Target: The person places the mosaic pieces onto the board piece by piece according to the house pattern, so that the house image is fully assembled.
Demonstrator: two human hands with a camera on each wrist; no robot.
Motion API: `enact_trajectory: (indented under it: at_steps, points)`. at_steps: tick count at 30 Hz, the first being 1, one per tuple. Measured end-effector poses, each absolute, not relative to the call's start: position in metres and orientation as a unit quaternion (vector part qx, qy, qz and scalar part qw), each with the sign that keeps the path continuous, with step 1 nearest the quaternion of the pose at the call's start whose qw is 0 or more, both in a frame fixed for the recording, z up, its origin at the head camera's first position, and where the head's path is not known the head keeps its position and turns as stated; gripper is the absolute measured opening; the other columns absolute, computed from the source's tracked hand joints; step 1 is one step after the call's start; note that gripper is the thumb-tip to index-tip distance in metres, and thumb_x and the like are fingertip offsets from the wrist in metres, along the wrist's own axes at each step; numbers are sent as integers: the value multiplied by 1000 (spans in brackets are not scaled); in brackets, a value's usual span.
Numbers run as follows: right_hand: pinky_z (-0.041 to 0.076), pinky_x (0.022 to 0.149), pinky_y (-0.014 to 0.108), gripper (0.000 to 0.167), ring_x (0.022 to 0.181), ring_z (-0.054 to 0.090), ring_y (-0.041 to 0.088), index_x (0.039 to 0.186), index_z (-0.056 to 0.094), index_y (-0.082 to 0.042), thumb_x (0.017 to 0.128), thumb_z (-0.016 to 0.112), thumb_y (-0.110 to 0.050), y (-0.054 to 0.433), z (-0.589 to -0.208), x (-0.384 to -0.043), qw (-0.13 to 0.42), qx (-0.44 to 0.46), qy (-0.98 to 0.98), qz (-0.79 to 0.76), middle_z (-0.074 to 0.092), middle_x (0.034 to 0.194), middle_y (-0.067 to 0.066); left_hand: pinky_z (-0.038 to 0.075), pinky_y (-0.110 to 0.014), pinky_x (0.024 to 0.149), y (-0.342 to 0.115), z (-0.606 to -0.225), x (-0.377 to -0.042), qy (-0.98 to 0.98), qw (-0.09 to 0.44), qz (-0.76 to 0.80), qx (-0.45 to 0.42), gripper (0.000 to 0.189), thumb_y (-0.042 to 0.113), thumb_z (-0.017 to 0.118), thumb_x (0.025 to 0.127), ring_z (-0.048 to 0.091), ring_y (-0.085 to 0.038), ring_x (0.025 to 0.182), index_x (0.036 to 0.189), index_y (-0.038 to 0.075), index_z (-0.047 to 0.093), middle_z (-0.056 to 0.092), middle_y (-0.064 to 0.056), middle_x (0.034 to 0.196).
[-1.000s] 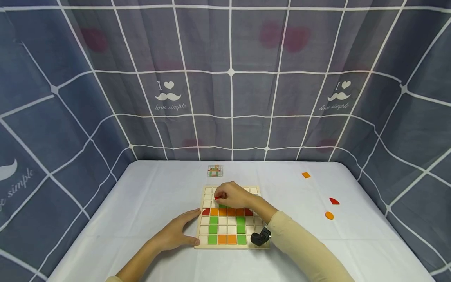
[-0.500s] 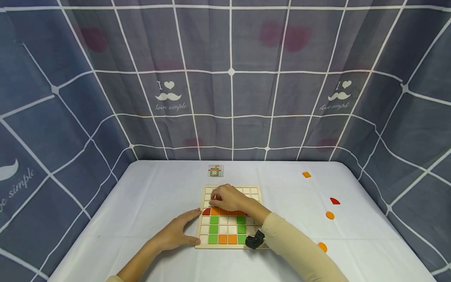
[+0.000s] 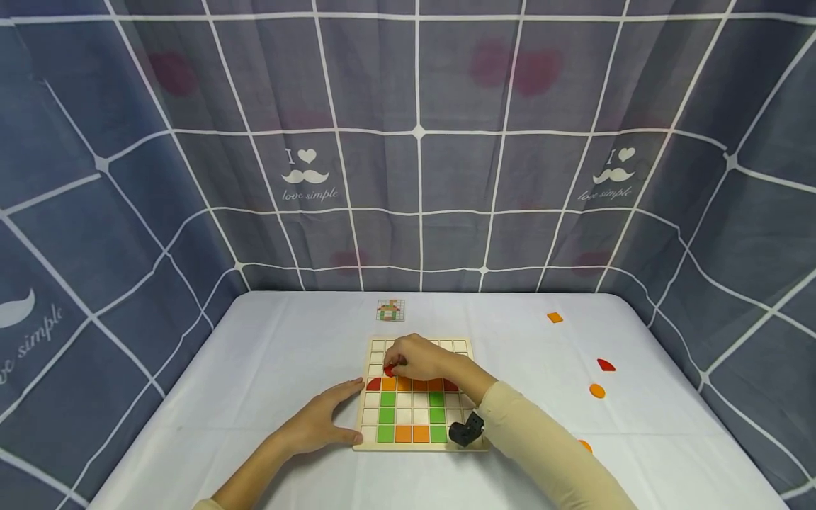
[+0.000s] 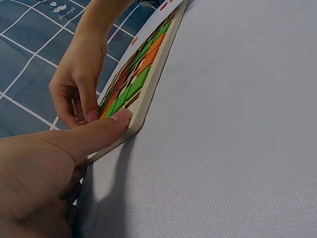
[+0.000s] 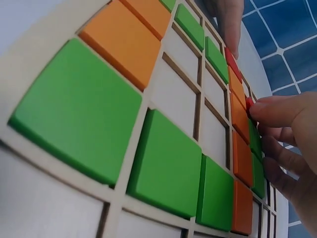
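My right hand (image 3: 417, 356) pinches a small red tile (image 3: 389, 370) between thumb and fingers, low over the left part of a wooden grid board (image 3: 408, 447). In the right wrist view the red tile (image 5: 249, 105) is at the row behind the orange tiles (image 5: 241, 157), beside green tiles (image 5: 257, 174); whether it lies fully in its cell is hidden by the fingers. My left hand (image 3: 319, 419) is spread along the board's left side. Its thumb (image 4: 116, 124) rests on the near left corner in the left wrist view.
A small printed pattern card (image 3: 390, 310) lies behind the board. To the right on the white cloth are an orange square (image 3: 554, 317), a red quarter-circle (image 3: 605, 365) and an orange disc (image 3: 597, 391). Another orange piece (image 3: 585, 445) shows partly beside the right sleeve.
My right hand shifted left over the board, then slightly back right. The red tile, hidden half a second ago, shows again at its fingertips. My left hand keeps its place.
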State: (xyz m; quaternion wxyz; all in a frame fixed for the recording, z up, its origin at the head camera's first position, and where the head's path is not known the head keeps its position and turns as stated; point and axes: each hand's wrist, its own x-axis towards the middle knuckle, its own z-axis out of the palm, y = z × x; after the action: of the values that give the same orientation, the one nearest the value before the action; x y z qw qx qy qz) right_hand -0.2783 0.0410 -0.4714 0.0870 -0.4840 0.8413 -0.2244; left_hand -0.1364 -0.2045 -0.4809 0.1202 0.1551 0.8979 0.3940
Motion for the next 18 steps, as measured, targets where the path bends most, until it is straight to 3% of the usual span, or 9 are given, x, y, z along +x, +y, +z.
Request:
enact_trajectory:
  at_steps: [18]
  points:
    - [50, 91, 23, 21, 95, 56, 7, 120, 74, -18, 100, 72, -16, 37, -459, -280, 134, -498, 842, -159, 63, 106, -7, 23, -67, 117, -205, -480, -137, 899, 120, 389, 159, 95, 37, 92, 77, 29, -45, 149, 155, 5, 47, 40, -13, 162]
